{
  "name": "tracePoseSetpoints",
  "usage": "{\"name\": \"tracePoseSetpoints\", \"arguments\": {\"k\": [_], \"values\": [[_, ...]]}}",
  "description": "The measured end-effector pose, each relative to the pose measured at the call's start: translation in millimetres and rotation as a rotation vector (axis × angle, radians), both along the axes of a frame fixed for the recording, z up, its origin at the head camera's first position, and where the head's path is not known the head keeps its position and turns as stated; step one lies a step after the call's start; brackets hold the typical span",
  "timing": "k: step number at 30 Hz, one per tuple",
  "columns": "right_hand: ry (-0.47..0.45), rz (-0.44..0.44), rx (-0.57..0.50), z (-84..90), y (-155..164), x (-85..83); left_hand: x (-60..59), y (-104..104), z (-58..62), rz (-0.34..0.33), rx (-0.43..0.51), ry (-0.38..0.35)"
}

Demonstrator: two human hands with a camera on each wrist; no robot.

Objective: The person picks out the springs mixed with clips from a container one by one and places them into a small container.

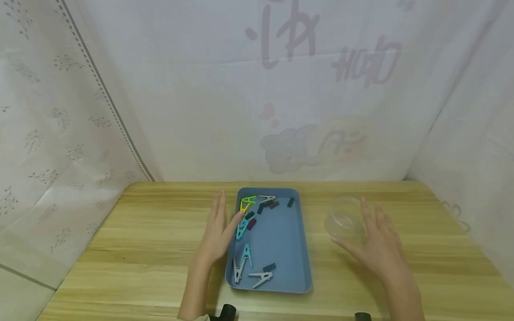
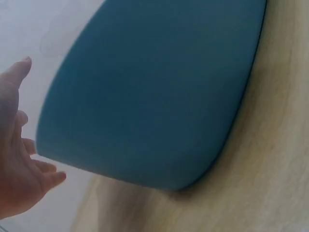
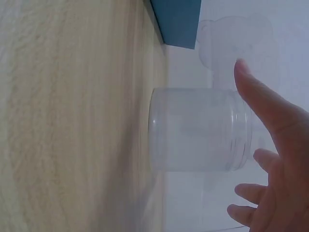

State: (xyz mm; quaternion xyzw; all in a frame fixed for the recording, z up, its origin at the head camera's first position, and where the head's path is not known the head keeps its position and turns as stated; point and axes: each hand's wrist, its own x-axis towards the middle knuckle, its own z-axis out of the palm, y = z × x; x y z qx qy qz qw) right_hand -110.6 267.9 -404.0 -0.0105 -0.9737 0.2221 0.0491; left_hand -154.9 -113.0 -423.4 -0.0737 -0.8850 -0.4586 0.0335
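Clothespins (image 1: pixel 251 232) are all being kept in tray (image 1: pixel 297 267); jar (image 1: pixel 343 218) empty; left hand (image 1: pixel 218 232) and right hand (image 1: pixel 377 249) spread, nothing gripped.

Only faint, mirrored lettering shows through the white backdrop sheet (image 1: pixel 281 89), too washed-out to read.

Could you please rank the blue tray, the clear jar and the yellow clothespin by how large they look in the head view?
1. The blue tray, clearly the largest.
2. The clear jar, much smaller than the tray.
3. The yellow clothespin in the tray's far left corner, smallest by far.
All three sit at similar distances, so the order seems safe.
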Motion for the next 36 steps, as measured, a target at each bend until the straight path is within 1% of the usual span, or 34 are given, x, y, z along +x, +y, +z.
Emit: {"name": "tracePoseSetpoints", "arguments": {"k": [6,13,17,22,24,28,30,34,36], "values": [[0.061,0.025,0.001,1.8,-0.5,0.3,-5.4,2.3,-5.1,-0.004,0.143,0.021],[0.149,0.068,-0.034,3.1,0.1,1.3,-7.6,7.6,-10.2,0.000,0.292,-0.009],[0.193,0.088,-0.066,7.7,-4.1,3.5,-6.0,9.0,-11.3,0.008,0.340,-0.015],[0.235,0.119,-0.088,13.9,-8.9,4.3,-3.0,10.0,-11.6,0.048,0.384,-0.044],[0.277,0.139,-0.092,15.6,-11.3,4.0,-2.2,10.7,-10.8,0.067,0.411,-0.064],[0.362,0.165,-0.102,19.7,-18.7,5.1,-1.3,13.1,-9.6,0.083,0.458,-0.073],[0.402,0.176,-0.116,21.4,-23.4,5.9,-0.9,14.4,-9.6,0.089,0.471,-0.069],[0.434,0.179,-0.127,24.6,-32.9,7.0,-1.2,17.1,-11.1,0.112,0.478,-0.057],[0.447,0.178,-0.116,26.4,-36.6,7.1,-2.0,18.3,-11.5,0.119,0.479,-0.059]]}}
